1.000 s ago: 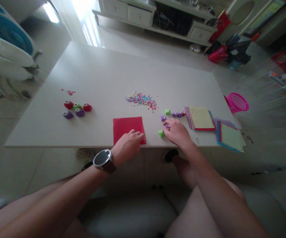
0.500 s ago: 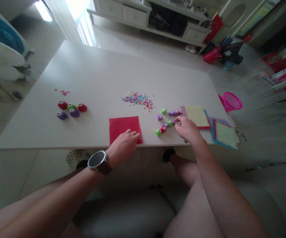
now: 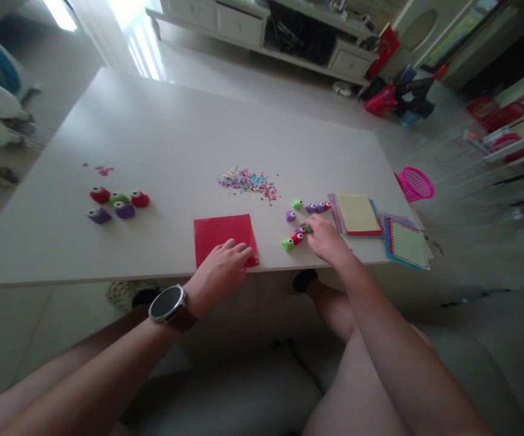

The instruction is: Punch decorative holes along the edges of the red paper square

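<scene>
My left hand (image 3: 225,264) lies on a square sheet of red paper (image 3: 214,233) at the table's near edge, its fingers loosely extended and resting on the paper. At the end of a slanting row of small craft punches, my right hand (image 3: 325,238) has its fingertips closed around a green craft punch (image 3: 308,229), partly covered by them. Beside it in that row are a red craft punch (image 3: 297,238) and another green punch (image 3: 288,244). A lone purple punch (image 3: 291,215) and a green one (image 3: 297,204) stand just behind.
Small coloured paper confetti (image 3: 250,183) lies mid-table. Larger punches (image 3: 124,209) cluster at the left near pink paper bits (image 3: 104,171). Right of my hand are a yellow-topped paper stack (image 3: 357,213) and patterned sheets (image 3: 407,243). A pink basket (image 3: 416,184) stands past the table's right edge.
My right hand has moved left along the slanting row, from its purple end piece to the green craft punch. The left hand stays on the red paper. The view has shifted slightly.
</scene>
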The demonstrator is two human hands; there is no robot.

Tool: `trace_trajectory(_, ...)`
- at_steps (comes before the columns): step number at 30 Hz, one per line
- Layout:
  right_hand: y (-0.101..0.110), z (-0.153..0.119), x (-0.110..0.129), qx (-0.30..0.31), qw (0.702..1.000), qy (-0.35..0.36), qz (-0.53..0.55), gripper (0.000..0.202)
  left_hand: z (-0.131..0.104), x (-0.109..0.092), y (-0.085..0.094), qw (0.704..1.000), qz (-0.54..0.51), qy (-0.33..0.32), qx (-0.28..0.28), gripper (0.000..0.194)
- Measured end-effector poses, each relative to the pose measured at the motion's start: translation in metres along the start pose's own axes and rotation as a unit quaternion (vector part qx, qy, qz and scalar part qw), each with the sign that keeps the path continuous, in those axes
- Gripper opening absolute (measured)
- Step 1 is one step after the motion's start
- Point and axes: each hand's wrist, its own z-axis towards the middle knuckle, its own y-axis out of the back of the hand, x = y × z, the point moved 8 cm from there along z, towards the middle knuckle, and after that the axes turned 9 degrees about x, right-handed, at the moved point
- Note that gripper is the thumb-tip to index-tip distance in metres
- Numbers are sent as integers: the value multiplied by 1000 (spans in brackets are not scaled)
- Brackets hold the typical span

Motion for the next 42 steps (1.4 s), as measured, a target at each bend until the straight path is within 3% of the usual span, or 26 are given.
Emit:
trace_trajectory(8, -8, 9, -5, -20, 1000, -14, 6, 28, 0, -1, 2, 999, 20, 3, -30, 29)
trace_trajectory(13, 13, 3, -6, -128, 991, -6, 33, 14, 5, -3, 2, 999, 14, 0, -34, 17)
trace_trajectory(16, 23, -5, 11, -171, 979, 33, 102, 13, 7, -5, 3, 999, -14, -11, -39, 14)
trace_trajectory(22, -18, -13, 69, -12, 972, 150, 182, 7, 10, -10, -1, 999, -28, -31, -26, 20)
trace_trajectory(26, -39, -16, 81, 35, 974, 157, 156, 10, 11, -11, 1, 997, -44, -36, -49, 21)
trace_trajectory(32, -43, -14, 79, 45, 980, 142, 132, 15, 10, -10, 5, 994, -76, -30, -70, 20)
trace_trajectory(42, -45, -13, 79, 42, 980, 139, 138, 14, 10, -13, 4, 996, -66, -40, -54, 22)
